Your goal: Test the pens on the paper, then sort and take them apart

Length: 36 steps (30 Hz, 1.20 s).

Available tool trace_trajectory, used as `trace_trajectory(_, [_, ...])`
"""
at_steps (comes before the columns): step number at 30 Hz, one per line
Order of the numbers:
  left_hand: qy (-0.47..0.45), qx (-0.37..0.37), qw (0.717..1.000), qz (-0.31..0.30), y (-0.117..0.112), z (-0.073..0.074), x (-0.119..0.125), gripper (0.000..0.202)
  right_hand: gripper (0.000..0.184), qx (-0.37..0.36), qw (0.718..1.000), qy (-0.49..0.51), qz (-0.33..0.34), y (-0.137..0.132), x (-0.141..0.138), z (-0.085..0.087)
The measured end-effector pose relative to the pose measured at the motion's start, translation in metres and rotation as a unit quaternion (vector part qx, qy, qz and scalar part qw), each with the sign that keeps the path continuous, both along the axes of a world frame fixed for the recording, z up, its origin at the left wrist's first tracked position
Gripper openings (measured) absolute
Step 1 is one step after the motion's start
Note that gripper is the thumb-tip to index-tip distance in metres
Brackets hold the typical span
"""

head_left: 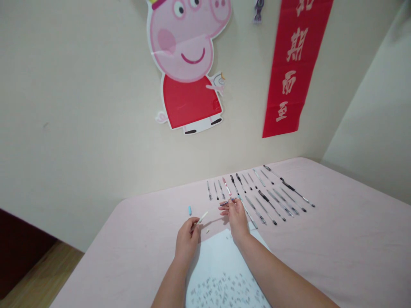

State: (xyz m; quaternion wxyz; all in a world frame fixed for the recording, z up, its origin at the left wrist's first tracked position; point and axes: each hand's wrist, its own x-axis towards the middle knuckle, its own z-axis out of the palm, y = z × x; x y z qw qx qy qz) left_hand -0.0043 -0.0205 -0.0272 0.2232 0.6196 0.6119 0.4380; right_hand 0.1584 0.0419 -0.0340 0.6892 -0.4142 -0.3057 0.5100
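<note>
Over pink cloth (144, 244), left hand (186, 239) pinches a pale pen (203, 217), right hand (237, 217) a dark pen (226, 202), perhaps keeping ends free

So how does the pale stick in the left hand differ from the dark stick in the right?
The pale stick is whitish; the dark stick looks blue-black. In the picture, the pale stick slants up rightward, while the dark stick lies closer to level. Both are slim and partly hidden, the pale stick by the left hand, the dark stick by the right hand.
</note>
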Motion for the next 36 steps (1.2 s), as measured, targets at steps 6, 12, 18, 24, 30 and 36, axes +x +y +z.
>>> trace_trajectory(6, [-0.009,0.001,1.000,-0.008,-0.0008,0.0008,0.0008,0.021,0.026,0.001,1.000,0.005,0.007,-0.0008,0.0006,0.0010])
trace_trajectory(12, [-0.009,0.001,1.000,-0.002,-0.0007,0.0012,0.0007,0.022,0.027,0.008,1.000,0.002,0.013,-0.0019,0.0009,0.0029])
trace_trajectory(18, [0.011,0.007,1.000,0.005,0.0012,-0.0034,-0.0022,0.021,0.027,0.017,1.000,-0.021,0.015,-0.0024,0.0006,0.0029])
trace_trajectory(24, [0.025,0.015,1.000,0.005,0.0023,-0.0072,-0.0037,0.019,0.027,0.024,0.999,-0.035,0.013,-0.0042,0.0007,0.0054])
trace_trajectory(30, [0.031,0.023,0.999,-0.007,0.0018,-0.0062,-0.0032,0.018,0.031,0.041,0.998,-0.045,0.021,-0.0070,-0.0019,0.0060])
trace_trajectory(36, [0.029,0.016,0.999,-0.008,0.0018,-0.0056,-0.0029,0.018,0.031,0.042,0.997,-0.050,0.049,-0.0092,-0.0041,0.0059])
